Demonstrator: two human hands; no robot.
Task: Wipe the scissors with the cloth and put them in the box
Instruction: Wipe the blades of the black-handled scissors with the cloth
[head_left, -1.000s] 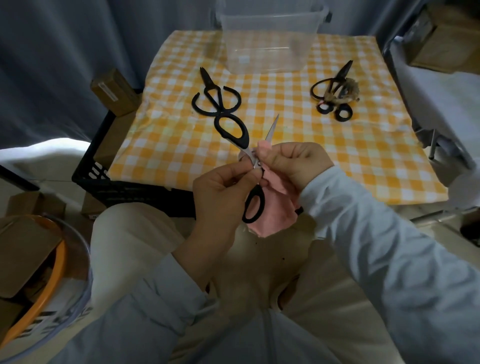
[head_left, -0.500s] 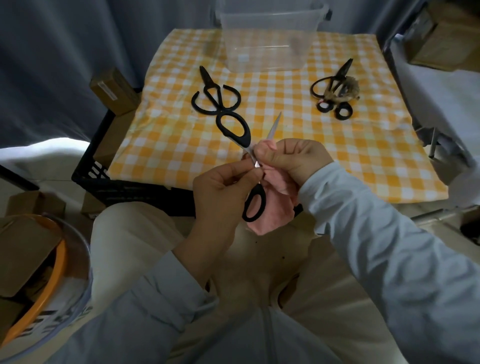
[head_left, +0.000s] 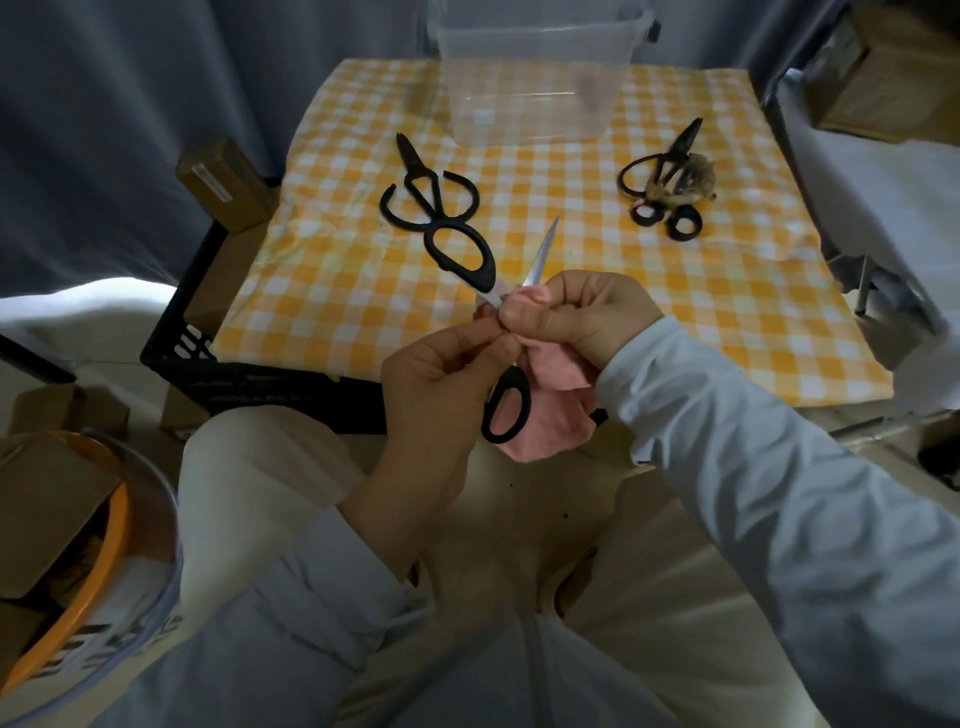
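Observation:
My left hand (head_left: 436, 374) grips a pair of black-handled scissors (head_left: 460, 253) near the pivot, above my lap at the table's front edge. The scissors are spread open: one handle loop points up and left, the other hangs below my fingers. One bare blade sticks up and to the right. My right hand (head_left: 587, 312) pinches a pink cloth (head_left: 556, 376) around the base of that blade. The clear plastic box (head_left: 530, 88) stands at the far middle of the table.
On the yellow checked tablecloth (head_left: 597, 291) lie all-black scissors (head_left: 423, 192) at the left and another black pair (head_left: 657, 166) with a brownish wad and small black rings at the right. A black crate (head_left: 249, 374) stands under the table's left edge; cardboard boxes are around.
The scissors and both hands have shifted slightly upward and away from me. My right hand keeps the cloth pinched on the blade; the grips are the same.

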